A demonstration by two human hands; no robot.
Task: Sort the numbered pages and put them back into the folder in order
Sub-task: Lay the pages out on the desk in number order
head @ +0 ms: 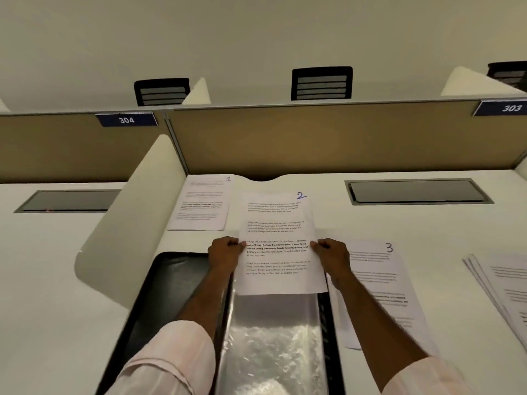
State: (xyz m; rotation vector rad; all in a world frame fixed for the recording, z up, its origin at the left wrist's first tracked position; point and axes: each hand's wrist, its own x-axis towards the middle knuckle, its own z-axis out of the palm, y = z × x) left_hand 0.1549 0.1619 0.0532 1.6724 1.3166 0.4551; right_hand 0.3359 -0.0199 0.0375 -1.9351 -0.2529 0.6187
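Head view: the left hand and right hand each pinch a side edge of page 2, thumbs on top, at about mid-height of the sheet. The sheet hangs between the two grips, left hand at its 9 o'clock and right hand at its 3 o'clock, so neither hand is nearer.

Its long axis runs from 12 to 6 o'clock, with the handwritten number at the far end. That lines it up with the clear sleeve of the open folder, which lies at 6 o'clock from the grips. The sheet's near edge overlaps the sleeve's far end. Whether that edge is inside the sleeve or only lying on top is hard to tell through the glare.

Any move into the sleeve would likely run straight toward 6 o'clock.

Page 1 lies flat at 11 o'clock from page 2, and page 3 at 4 o'clock, partly under the right forearm. A loose stack sits further out at 3 o'clock.
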